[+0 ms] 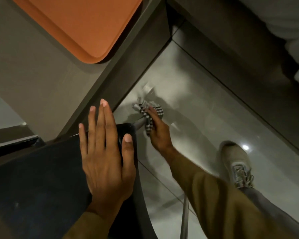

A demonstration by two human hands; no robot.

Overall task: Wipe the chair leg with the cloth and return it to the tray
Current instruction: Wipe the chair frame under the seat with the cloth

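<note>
A black chair seat (41,178) fills the lower left. My left hand (105,152) lies flat on its front corner, fingers spread. A metal chair leg (139,124) slants down from under that corner toward the floor. My right hand (158,130) reaches down beside the seat and grips a black-and-white striped cloth (148,112) wrapped around the leg. The lower part of the leg is hidden by the cloth. An orange tray (86,26) rests on the table at the top left, with nothing visible on it.
The grey table (33,75) has a thick dark edge running diagonally just above my hands. Glossy grey floor tiles (205,109) lie below. My foot in a beige sneaker (236,166) stands at the right. A second chair leg (185,218) shows at the bottom.
</note>
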